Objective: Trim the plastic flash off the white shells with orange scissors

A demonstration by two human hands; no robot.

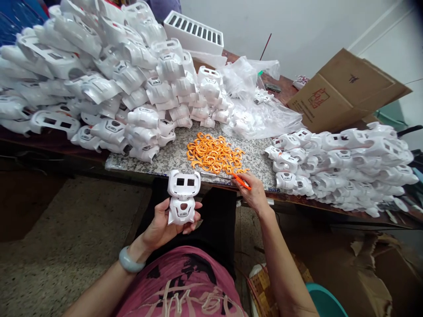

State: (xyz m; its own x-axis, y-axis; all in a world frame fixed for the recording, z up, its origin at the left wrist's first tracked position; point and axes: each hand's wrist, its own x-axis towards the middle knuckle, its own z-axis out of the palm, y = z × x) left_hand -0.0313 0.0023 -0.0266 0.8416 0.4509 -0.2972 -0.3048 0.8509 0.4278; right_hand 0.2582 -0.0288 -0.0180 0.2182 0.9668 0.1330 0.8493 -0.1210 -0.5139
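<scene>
Mid-frame, the table bears loose orange pieces, while at lower centre the left hand curls its grip around a white shell, its front showing none, and the right hand pinches an orange tool.

Pink top, black patches, pale strokes; black trousers; thick pale-grey bangle round left wrist.

A glossy white plastic robot-shaped shell gleams in the left hand; beyond the right hand, smooth orange plastic curved pieces, then a matt brown cardboard box.
</scene>
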